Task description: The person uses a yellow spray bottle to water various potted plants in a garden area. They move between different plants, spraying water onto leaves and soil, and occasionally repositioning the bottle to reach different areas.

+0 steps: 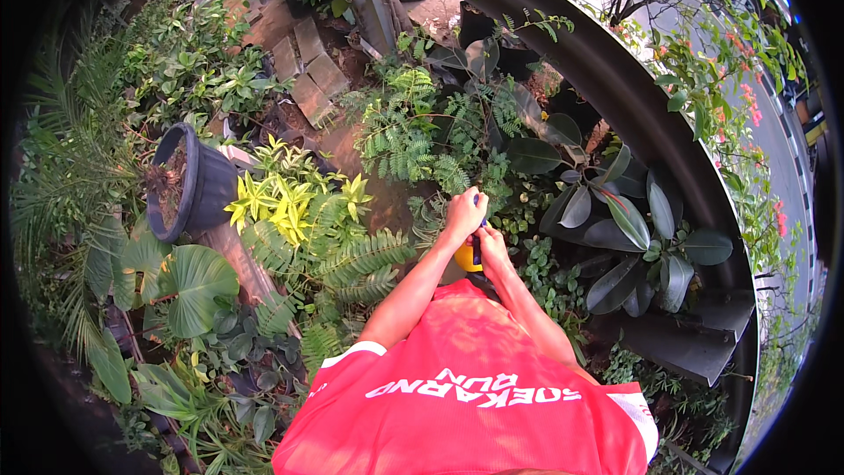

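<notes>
Close in front of my body, my hands are together on a rounded yellow thing with a dark blue upper part that looks like a small sprayer bottle. My left hand is closed around its dark top. Just below and to the right, my right hand grips the dark handle part beside the yellow body. The fingers partly hide the bottle, so its exact shape cannot be made out. Right beyond my hands grows a feathery green plant, its lower leaves nearly touching my left hand.
At left a black plant pot lies tilted beside yellow-green leaves and ferns. Paving bricks lie farther off. To the right stand dark broad-leaved plants and a curved dark rail, with a road outside it.
</notes>
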The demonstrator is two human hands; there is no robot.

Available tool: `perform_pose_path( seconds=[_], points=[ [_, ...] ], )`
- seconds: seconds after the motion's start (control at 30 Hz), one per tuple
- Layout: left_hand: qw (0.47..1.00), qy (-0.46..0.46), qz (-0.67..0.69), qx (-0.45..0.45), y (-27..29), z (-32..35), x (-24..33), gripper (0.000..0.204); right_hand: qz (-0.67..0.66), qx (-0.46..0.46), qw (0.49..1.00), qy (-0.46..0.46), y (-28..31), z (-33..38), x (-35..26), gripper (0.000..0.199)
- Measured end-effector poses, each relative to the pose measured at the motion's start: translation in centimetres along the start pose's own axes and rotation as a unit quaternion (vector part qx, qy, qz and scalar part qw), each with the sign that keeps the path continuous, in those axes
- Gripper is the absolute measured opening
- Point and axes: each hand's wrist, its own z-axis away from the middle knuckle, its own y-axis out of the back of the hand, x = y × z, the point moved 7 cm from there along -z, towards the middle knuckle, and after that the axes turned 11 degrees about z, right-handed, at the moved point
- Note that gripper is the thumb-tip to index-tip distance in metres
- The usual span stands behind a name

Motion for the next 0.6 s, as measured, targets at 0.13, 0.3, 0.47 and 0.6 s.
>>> perform_pose_path(
  seconds=[0.13, 0.3, 0.47, 0.6],
  points=[
    [1.0, -0.018, 0.001, 0.003, 0.2, -0.3, 0.7, 0.028, -0.029, -0.014, 0.999, 0.016, -0.3, 0.1, -1.0, 0.018],
    [0.997, -0.073, -0.017, -0.006, 1.2, -0.1, 5.4, 0.025, -0.068, 0.014, 0.997, 0.046, -0.7, 1.3, -3.8, 0.02],
    [0.994, -0.111, 0.006, 0.013, 0.4, -0.3, 4.7, 0.023, -0.05, 0.029, 0.998, 0.036, -0.3, 1.2, -3.3, 0.021],
    [0.998, -0.051, 0.015, -0.022, -1.1, -0.3, 1.6, 0.026, -0.05, 0.043, 0.998, -0.005, 0.6, -0.1, 0.0, 0.022]
  ],
)
